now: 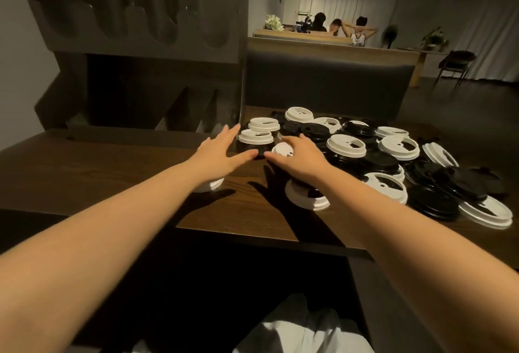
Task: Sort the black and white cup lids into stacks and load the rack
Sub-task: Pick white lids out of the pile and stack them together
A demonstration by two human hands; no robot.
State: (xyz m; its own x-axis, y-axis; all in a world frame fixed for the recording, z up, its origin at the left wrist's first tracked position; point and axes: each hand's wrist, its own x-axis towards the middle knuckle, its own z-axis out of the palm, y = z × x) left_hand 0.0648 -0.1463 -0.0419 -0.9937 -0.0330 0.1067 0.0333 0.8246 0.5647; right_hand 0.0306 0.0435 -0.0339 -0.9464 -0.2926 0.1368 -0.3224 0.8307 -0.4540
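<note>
A heap of black and white cup lids (373, 156) covers the right half of the wooden table (118, 173). My left hand (222, 150) reaches forward with straight spread fingers, its tips beside a white lid (255, 137) at the heap's near-left edge. My right hand (297, 156) curls its fingers over a small white lid (282, 149) and grips it. A white lid (306, 196) lies under my right wrist. Another white lid (209, 185) peeks out under my left forearm. The dark grey rack (146, 29) stands at the table's back left.
A dark padded bench back (328, 83) runs behind the table. People sit at a far counter (345, 43). A chair (455, 66) stands at the right. The table's near edge runs under my forearms, with my lap in white cloth (303, 330) below.
</note>
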